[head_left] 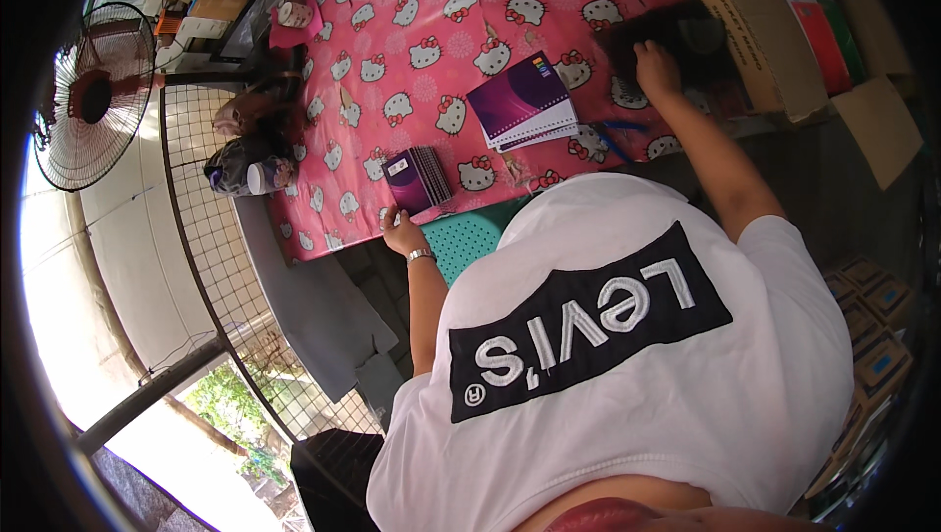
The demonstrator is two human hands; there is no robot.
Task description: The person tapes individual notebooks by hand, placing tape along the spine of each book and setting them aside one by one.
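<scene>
Left hand [401, 234] at near corner of purple notebook stack [416, 182], by front edge of pink table [421, 81]. Right hand [659, 71] at black item [681, 37] beside cardboard box [750, 37]. Fingers small in view: cannot tell whether grasping or resting. Purple covers [515, 96] between hands.

Left head-worn fisheye: from where I stand, it points steeply down and forward, white shirt [686, 395] very near, pink-covered table [412, 86] farther off.
</scene>
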